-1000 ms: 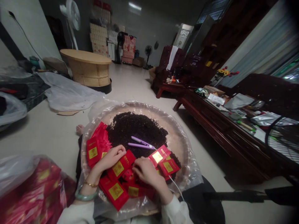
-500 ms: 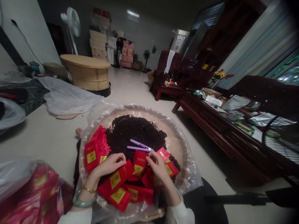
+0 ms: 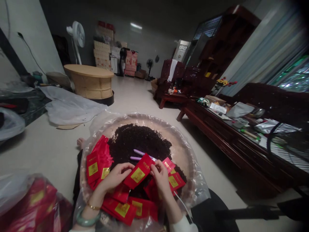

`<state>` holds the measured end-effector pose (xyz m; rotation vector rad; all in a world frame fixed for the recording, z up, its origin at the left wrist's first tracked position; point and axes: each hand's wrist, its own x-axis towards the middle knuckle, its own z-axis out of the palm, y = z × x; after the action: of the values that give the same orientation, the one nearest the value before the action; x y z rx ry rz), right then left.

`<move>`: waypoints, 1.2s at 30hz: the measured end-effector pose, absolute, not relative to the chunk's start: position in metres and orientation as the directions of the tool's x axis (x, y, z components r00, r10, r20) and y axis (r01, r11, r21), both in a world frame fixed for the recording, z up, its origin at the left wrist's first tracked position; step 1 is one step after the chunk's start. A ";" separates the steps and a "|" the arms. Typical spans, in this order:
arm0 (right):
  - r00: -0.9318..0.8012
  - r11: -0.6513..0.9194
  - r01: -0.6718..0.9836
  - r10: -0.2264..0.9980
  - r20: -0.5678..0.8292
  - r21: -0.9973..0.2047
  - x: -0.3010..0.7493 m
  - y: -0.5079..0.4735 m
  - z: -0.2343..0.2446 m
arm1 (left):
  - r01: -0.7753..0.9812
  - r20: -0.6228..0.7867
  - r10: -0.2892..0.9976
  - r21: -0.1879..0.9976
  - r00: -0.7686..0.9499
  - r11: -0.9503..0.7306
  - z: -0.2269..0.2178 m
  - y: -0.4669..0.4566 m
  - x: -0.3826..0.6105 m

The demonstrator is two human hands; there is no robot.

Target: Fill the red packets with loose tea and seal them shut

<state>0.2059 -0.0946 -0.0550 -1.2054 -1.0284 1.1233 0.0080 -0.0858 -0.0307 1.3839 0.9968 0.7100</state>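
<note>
A red packet (image 3: 138, 175) with a gold square is held up at a slant between my hands. My right hand (image 3: 160, 174) pinches its upper right edge. My left hand (image 3: 117, 176) is curled at its left edge, thumb and fingertips against it. Behind the packet lies a purple mini flat iron (image 3: 136, 158), its arms apart, partly hidden now. It rests on a heap of dark loose leaves, likely tea (image 3: 140, 138). More red packets (image 3: 122, 209) lie below my hands, with others on the left (image 3: 93, 167) and right (image 3: 175, 181).
A round woven tray (image 3: 185, 154) lined with clear plastic holds everything. A bag of red packets (image 3: 33, 206) stands at the lower left. A dark wooden table (image 3: 212, 135) with clutter runs along the right. Plastic sheeting (image 3: 72, 104) and a round wicker table (image 3: 89, 82) are at the left.
The red packet between my hands has been lifted and tilted, now covering part of the flat iron. My left hand has moved to its edge, off another packet. A white cord now shows by my right forearm.
</note>
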 end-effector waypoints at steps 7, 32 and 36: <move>0.181 -0.007 -0.181 0.983 -0.040 -0.983 0.206 -0.097 -0.054 | 0.102 -0.323 0.775 0.942 0.544 0.321 -0.034 -0.094 0.003; -0.102 0.141 0.482 0.989 0.105 -0.865 0.212 -0.109 -0.056 | 0.542 0.362 0.899 0.718 0.246 -0.437 -0.023 -0.116 -0.021; -0.225 0.197 0.568 0.971 0.079 -0.799 0.207 -0.117 -0.045 | 0.488 0.435 0.850 0.696 0.298 -0.527 -0.027 -0.115 -0.017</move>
<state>0.2072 -0.1169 -0.0449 -1.4335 -1.8788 0.8701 -0.0174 -0.1149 -0.0273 2.1376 1.1927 1.1191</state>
